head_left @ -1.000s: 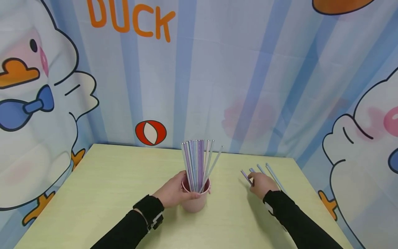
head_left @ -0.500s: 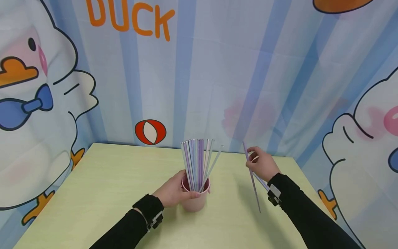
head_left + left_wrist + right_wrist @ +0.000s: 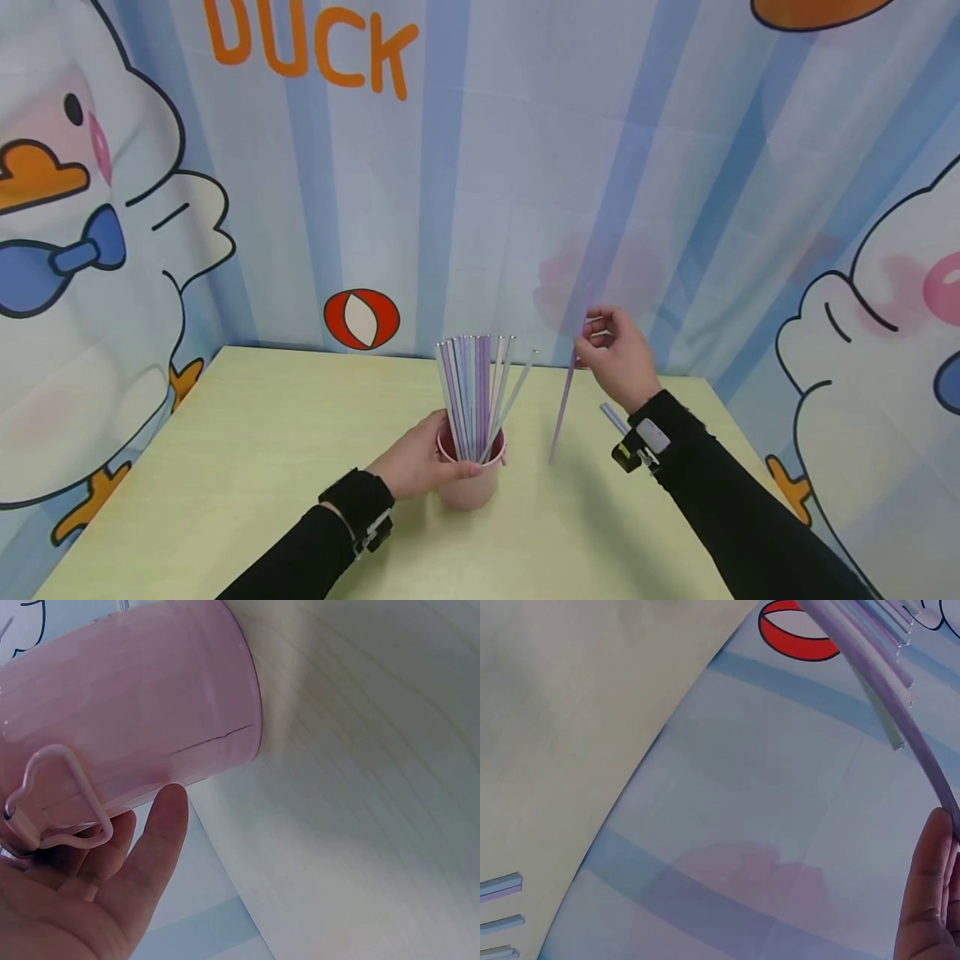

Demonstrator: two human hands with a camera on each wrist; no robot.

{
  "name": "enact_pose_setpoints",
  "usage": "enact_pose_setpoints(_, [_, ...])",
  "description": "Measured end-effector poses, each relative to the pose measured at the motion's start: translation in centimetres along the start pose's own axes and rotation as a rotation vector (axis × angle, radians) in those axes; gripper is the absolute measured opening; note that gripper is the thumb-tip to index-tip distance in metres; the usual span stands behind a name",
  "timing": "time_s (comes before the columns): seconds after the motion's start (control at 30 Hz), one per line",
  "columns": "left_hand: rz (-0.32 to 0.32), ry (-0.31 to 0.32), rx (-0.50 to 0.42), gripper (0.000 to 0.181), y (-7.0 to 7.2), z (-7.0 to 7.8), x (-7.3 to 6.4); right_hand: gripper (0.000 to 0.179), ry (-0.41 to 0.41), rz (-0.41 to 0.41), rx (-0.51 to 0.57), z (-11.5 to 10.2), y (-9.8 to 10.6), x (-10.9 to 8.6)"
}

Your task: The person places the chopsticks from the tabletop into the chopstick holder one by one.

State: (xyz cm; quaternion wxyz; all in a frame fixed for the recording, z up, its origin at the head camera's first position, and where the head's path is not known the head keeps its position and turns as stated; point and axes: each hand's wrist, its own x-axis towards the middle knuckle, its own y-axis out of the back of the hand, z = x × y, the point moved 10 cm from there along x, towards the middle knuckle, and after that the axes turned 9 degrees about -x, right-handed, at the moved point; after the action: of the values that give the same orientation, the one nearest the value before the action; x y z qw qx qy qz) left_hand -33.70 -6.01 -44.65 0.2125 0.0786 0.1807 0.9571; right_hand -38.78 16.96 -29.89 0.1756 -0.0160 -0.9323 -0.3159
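Observation:
My left hand [image 3: 420,462] holds a pink bucket [image 3: 468,493] upright on the table, the thumb lying over its front rim. Several pastel straws [image 3: 471,392] stand in it, a few leaning right. In the left wrist view, the fingers of that hand [image 3: 82,915] are around the bucket [image 3: 150,697] by a pink wire loop [image 3: 97,810]. To the right and higher up, my right hand [image 3: 618,358] pinches a purple straw [image 3: 561,412] near its upper part; it hangs down, slightly tilted. The right wrist view shows this purple straw [image 3: 881,686] crossing before the bucket's straws.
Loose straws [image 3: 613,417] lie on the table right of the bucket, partly hidden by the right wrist; the right wrist view shows several straw ends [image 3: 502,886]. The pale yellow table [image 3: 300,433] meets a duck-printed curtain [image 3: 510,208] at its back edge.
My right hand took the purple straw off the table, lifted it upright and carried it up and left toward the bucket. The left hand and bucket stay in place.

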Motion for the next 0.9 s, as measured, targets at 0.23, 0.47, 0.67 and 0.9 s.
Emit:
enact_pose_setpoints(0.23, [-0.003,0.006,-0.011,0.089,-0.1,0.1,0.0,0.041,0.059,0.077,0.117,-2.2,-0.2,0.1])
enact_pose_setpoints(0.47, [0.005,0.038,-0.035,0.089,-0.1,-0.2,0.0,0.042,0.075,0.113,0.225,-2.8,-1.1,0.2])
enact_pose_setpoints(0.67, [0.008,0.033,-0.019,0.09,0.0,-0.2,-0.1,0.039,0.063,0.097,0.243,-2.7,-2.5,0.1])
enact_pose_setpoints(0.9, [0.0,0.037,-0.043,0.09,0.0,-0.4,0.0,0.038,0.053,0.088,0.248,-2.0,-4.1,-0.3])
